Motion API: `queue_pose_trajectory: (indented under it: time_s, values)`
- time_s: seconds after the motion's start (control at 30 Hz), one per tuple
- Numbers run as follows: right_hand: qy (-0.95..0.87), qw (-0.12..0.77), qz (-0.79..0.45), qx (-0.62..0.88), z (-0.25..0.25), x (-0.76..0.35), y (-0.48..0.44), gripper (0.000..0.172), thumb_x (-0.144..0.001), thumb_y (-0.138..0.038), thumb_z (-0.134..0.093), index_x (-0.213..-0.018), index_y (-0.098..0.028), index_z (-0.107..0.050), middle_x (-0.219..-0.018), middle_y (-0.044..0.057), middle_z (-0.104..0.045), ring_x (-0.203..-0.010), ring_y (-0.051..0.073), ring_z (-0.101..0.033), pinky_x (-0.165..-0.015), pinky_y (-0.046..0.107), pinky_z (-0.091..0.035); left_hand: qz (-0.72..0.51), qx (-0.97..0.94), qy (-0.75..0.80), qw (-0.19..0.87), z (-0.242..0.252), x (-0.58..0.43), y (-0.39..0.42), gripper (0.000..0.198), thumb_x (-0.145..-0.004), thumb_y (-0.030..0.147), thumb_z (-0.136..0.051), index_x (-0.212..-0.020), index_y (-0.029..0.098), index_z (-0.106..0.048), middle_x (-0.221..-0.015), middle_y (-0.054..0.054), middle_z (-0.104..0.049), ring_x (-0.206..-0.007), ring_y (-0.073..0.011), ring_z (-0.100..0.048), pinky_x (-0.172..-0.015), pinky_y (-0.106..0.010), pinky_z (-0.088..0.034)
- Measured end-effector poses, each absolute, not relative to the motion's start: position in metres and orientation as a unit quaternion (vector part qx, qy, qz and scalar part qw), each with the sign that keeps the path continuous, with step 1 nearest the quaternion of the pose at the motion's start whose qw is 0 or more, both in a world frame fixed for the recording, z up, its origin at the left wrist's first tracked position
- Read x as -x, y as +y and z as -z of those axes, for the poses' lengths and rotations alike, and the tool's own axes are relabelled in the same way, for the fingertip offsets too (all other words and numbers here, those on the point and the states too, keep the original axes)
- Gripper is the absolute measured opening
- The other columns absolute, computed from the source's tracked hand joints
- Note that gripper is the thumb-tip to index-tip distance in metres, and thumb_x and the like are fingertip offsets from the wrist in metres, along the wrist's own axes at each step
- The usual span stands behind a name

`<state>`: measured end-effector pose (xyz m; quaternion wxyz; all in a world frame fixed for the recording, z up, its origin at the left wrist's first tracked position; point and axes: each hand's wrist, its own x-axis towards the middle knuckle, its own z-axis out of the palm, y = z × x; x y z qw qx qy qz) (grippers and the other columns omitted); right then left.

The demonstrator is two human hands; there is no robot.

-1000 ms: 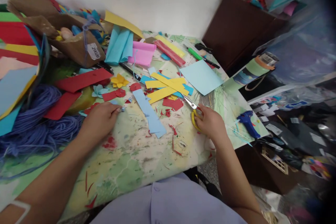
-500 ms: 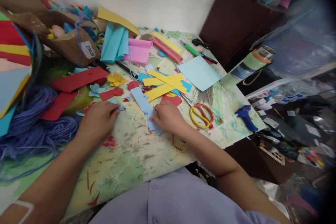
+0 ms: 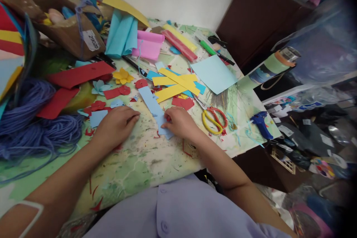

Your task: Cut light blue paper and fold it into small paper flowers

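Observation:
My left hand point(image 3: 118, 126) is low over the table, its thumb and fingertips pressed together; whatever might be between them is hidden. Beside its wrist is a light blue paper rectangle point(image 3: 98, 118). My right hand point(image 3: 181, 122), fingers curled into a pinch, rests at the lower end of a light blue paper strip point(image 3: 150, 101). A small red bit shows at its fingertips, too small to name. Beyond it lie crossed yellow strips point(image 3: 174, 85) and red paper pieces point(image 3: 182, 102). Scissors point(image 3: 213, 119) with red and yellow handles lie to its right.
Purple yarn point(image 3: 55, 134) and a brown box point(image 3: 67, 33) crowd the left side. Paper flowers, one of them yellow point(image 3: 122, 76), sit near the left hand. A pale blue sheet point(image 3: 214, 74), a bottle point(image 3: 275, 63) and a blue glue gun point(image 3: 262, 124) are on the right.
My left hand has moved right, away from the small light blue scrap near its fingertips, uncovering a light blue rectangle and red pieces. My right hand stays on the strip. The view has shifted slightly.

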<state>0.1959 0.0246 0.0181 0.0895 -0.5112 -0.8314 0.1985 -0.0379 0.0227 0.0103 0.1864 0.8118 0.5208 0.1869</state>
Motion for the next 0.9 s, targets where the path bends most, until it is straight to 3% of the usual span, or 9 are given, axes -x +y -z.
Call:
queue_pose_trajectory:
  time_s: [0.1, 0.3, 0.47, 0.63, 0.73, 0.83, 0.9]
  values:
    - [-0.831, 0.089, -0.205, 0.509, -0.018, -0.197, 0.025, 0.017, -0.076, -0.03, -0.072, -0.079, -0.016, -0.062, -0.082, 0.003, -0.06, -0.08, 0.015, -0.051, -0.07, 0.026, -0.035, -0.184, -0.812, 0.516, 0.202, -0.01, 0.035, 0.021, 0.027, -0.085, 0.031, -0.045, -0.092, 0.02, -0.069, -0.089, -0.012, -0.068, -0.087, -0.0277, -0.058, -0.08, -0.036, -0.039]
    - [-0.823, 0.093, -0.206, 0.522, -0.021, -0.196, 0.022, 0.033, -0.075, -0.029, -0.072, -0.105, -0.018, -0.062, -0.092, 0.005, -0.061, -0.088, 0.018, -0.053, -0.072, 0.026, -0.036, -0.177, -0.815, 0.512, 0.206, -0.008, 0.032, 0.019, 0.027, -0.086, 0.031, -0.045, -0.09, 0.02, -0.069, -0.09, -0.011, -0.069, -0.088, -0.0261, -0.059, -0.082, -0.036, -0.041]
    - [-0.808, 0.084, -0.211, 0.544, -0.023, -0.195, 0.023, 0.01, -0.078, -0.025, -0.067, -0.077, -0.016, -0.062, -0.078, 0.003, -0.06, -0.076, 0.016, -0.051, -0.062, 0.025, -0.03, -0.176, -0.815, 0.504, 0.227, -0.012, 0.026, 0.013, 0.03, -0.088, 0.032, -0.043, -0.095, 0.018, -0.068, -0.093, -0.009, -0.069, -0.091, -0.0239, -0.06, -0.084, -0.036, -0.043]
    - [-0.734, 0.239, -0.315, 0.551, -0.021, -0.188, 0.021, 0.023, -0.083, -0.029, -0.058, -0.065, -0.017, -0.051, -0.061, -0.002, -0.05, -0.059, 0.011, -0.045, -0.053, 0.023, -0.029, -0.268, -0.674, 0.555, 0.407, -0.02, 0.014, 0.004, 0.034, -0.083, 0.041, -0.054, -0.104, 0.018, -0.067, -0.1, -0.008, -0.071, -0.091, -0.0231, -0.063, -0.083, -0.036, -0.047]
    - [-0.635, 0.332, -0.458, 0.526, -0.015, -0.177, 0.017, 0.009, -0.081, -0.026, -0.057, -0.078, -0.018, -0.054, -0.063, -0.003, -0.053, -0.058, 0.01, -0.05, -0.054, 0.021, -0.037, -0.339, -0.559, 0.545, 0.526, -0.021, 0.007, -0.001, 0.033, -0.077, 0.045, -0.063, -0.099, 0.02, -0.068, -0.094, -0.006, -0.072, -0.086, -0.0222, -0.065, -0.077, -0.033, -0.05]
    - [-0.591, 0.342, -0.537, 0.496, -0.007, -0.168, 0.012, 0.016, -0.081, -0.025, -0.058, -0.095, -0.018, -0.054, -0.063, -0.004, -0.056, -0.054, 0.011, -0.053, -0.053, 0.021, -0.041, -0.372, -0.481, 0.539, 0.582, -0.018, 0.003, -0.005, 0.028, -0.07, 0.041, -0.071, -0.089, 0.02, -0.07, -0.076, -0.003, -0.071, -0.069, -0.0175, -0.064, -0.063, -0.027, -0.049]
    - [-0.625, 0.318, -0.525, 0.483, -0.004, -0.166, 0.009, 0.02, -0.082, -0.026, -0.057, -0.101, -0.018, -0.055, -0.06, -0.005, -0.054, -0.051, 0.011, -0.053, -0.052, 0.023, -0.041, -0.383, -0.441, 0.544, 0.603, -0.015, 0.003, -0.005, 0.027, -0.067, 0.038, -0.074, -0.087, 0.02, -0.07, -0.067, 0.0, -0.068, -0.059, -0.0137, -0.059, -0.055, -0.023, -0.045]
